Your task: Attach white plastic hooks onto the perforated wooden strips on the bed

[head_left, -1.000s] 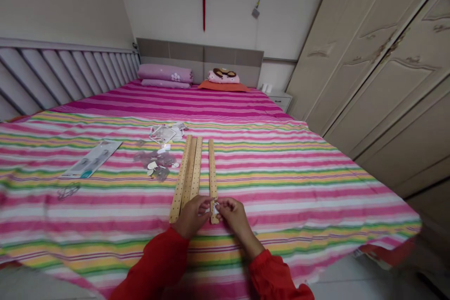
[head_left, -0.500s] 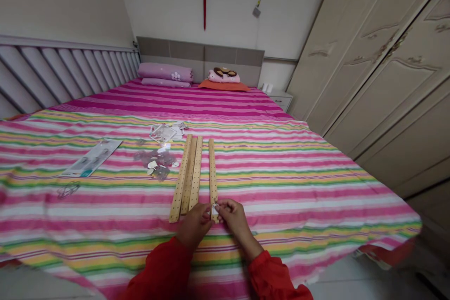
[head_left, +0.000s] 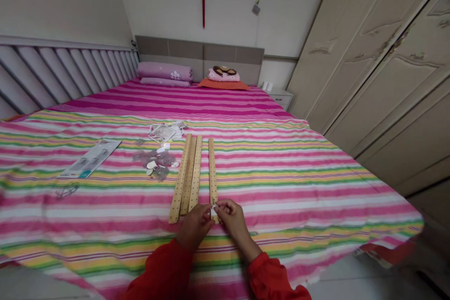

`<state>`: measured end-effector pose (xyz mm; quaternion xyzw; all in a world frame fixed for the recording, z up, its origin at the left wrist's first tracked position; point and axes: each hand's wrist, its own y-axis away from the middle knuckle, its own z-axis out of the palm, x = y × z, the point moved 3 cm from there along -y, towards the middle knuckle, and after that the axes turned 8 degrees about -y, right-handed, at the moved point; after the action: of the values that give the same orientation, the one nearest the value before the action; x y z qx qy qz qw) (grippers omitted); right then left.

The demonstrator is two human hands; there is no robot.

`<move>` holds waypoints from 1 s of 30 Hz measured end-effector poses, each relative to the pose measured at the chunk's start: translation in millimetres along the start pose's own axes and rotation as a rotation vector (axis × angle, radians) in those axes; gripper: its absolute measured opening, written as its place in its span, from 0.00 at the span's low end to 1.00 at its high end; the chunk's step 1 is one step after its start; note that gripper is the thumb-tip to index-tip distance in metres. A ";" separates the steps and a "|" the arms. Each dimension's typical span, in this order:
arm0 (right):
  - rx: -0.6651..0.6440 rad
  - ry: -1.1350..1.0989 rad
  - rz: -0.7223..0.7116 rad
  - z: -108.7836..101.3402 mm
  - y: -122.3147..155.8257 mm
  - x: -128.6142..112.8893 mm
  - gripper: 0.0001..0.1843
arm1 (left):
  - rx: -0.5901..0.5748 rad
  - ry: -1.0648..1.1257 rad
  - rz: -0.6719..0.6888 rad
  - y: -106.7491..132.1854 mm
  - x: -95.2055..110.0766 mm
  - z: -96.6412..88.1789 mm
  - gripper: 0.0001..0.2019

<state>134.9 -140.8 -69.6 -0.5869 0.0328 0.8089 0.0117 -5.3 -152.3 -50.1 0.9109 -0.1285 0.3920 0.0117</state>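
Several long wooden strips with rows of small holes lie side by side on the striped bedspread [head_left: 298, 183]. The rightmost strip [head_left: 212, 168] lies a little apart from the other three [head_left: 188, 173]. My left hand [head_left: 195, 226] and my right hand [head_left: 230, 218] meet at that strip's near end, both with fingers curled. Between their fingertips sits a small white piece [head_left: 214, 208] pressed against the strip. Red sleeves cover both my forearms.
Clear plastic bags of small hardware [head_left: 156, 161] lie left of the strips, with more packets [head_left: 165, 131] behind. A printed card [head_left: 92, 158] lies further left. Pillows [head_left: 165, 72] sit at the headboard. A cream wardrobe [head_left: 386, 65] fills the right side.
My hands stay at the near end of the rightmost strip. The left hand has slid slightly toward me and the fingertips have closed tighter around the white piece.
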 end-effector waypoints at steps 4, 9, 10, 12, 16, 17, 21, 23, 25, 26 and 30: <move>0.006 -0.010 0.000 0.5 1.6 -1.4 0.22 | 0.074 -0.037 0.085 3.9 -0.9 3.7 0.19; 0.010 -0.054 0.062 0.0 10.0 -1.2 0.23 | 0.247 -0.235 0.190 17.9 5.5 11.1 0.19; 0.010 -0.058 0.066 -0.4 12.1 -0.8 0.22 | 0.245 -0.273 0.203 20.8 7.1 13.4 0.19; 0.010 -0.062 0.065 -1.1 15.7 0.0 0.22 | 0.215 -0.346 0.208 25.2 9.2 18.2 0.20; 0.000 -0.045 0.048 -1.3 18.9 -0.1 0.21 | 0.170 -0.453 0.208 28.0 10.3 25.4 0.20; -0.003 -0.039 0.046 -1.0 19.0 -0.6 0.21 | 0.165 -0.465 0.211 27.8 10.1 26.7 0.20; -0.002 -0.026 0.053 0.1 19.5 -1.7 0.22 | 0.167 -0.487 0.210 25.9 8.1 28.5 0.20; 0.001 -0.029 0.055 0.2 19.9 -1.2 0.22 | 0.164 -0.480 0.215 25.4 7.4 28.3 0.20; 0.003 -0.035 0.054 -0.2 20.7 0.0 0.22 | 0.161 -0.434 0.215 25.7 6.5 27.8 0.20; 0.004 -0.039 0.050 -0.6 21.2 0.7 0.22 | 0.162 -0.394 0.213 26.2 5.8 27.7 0.20; 0.015 -0.073 0.039 -1.3 24.5 3.6 0.20 | 0.224 -0.175 0.170 30.3 -0.4 28.1 0.23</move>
<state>133.7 -165.4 -72.5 -0.5561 0.0497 0.8296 0.0016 7.0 -184.9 -72.2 0.9229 -0.1613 0.3227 -0.1345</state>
